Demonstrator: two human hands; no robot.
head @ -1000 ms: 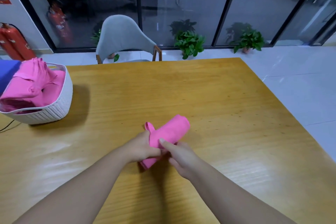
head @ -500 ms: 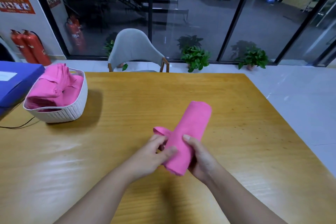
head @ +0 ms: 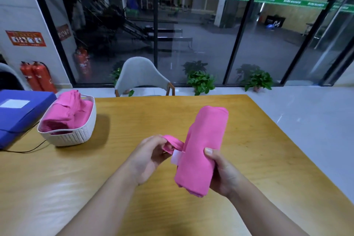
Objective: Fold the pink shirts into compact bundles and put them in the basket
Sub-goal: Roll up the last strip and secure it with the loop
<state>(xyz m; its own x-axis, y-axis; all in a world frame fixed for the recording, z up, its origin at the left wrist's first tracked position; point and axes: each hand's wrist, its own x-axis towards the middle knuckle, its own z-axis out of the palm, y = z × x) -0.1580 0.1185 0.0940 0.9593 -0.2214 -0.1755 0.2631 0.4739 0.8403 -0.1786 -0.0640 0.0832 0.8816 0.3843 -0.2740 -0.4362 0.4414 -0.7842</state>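
Fingers of my right hand [head: 222,170] grip the rolled shirt [head: 203,147]; my left hand [head: 151,156] pinches its loose flap. Basket [head: 76,136] already holds shirts; this one remains.

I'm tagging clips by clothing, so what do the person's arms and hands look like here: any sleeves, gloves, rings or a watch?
Both forearms are bare as far as the frame shows, with no sleeve edge in view. The left hand and right hand wear no gloves. No ring shows on the visible fingers, and no watch or band shows at either wrist. The nails look short and unpainted.
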